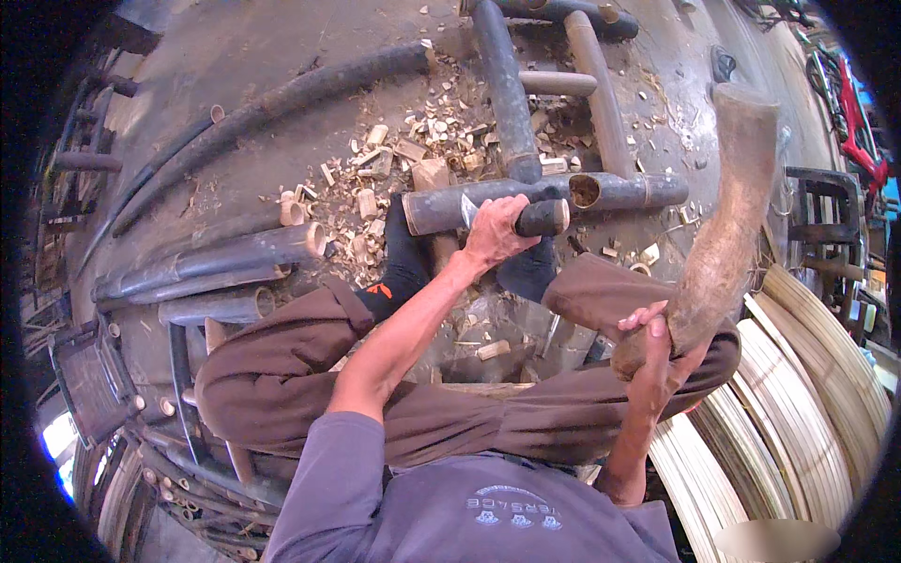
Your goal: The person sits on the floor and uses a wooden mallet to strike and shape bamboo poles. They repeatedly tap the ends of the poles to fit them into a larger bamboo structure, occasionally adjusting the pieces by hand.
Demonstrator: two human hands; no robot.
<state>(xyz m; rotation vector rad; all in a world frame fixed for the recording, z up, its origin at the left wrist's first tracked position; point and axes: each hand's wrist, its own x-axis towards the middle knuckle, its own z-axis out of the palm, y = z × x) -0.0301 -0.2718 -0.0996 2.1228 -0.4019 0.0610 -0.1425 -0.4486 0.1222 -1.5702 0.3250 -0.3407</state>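
Note:
My left hand (500, 230) is closed round the dark handle of a chisel (542, 218), whose pale blade tip shows just left of the knuckles. The chisel lies over a thick dark bamboo pole (436, 212) that runs crosswise in front of my feet. To the right of that hand, a round hole (584, 192) is cut in the pole. In my right hand (662, 352), above my right knee, is the narrow end of a heavy wooden mallet (723, 225). Its thick head points up and away, apart from the chisel.
Wood chips (375, 169) cover the floor beyond the pole. A bamboo frame (507, 89) joins the pole at the far side. Cut bamboo poles (216, 258) lie at left, one long and curved (282, 103). Pale split strips (779, 403) are stacked at right.

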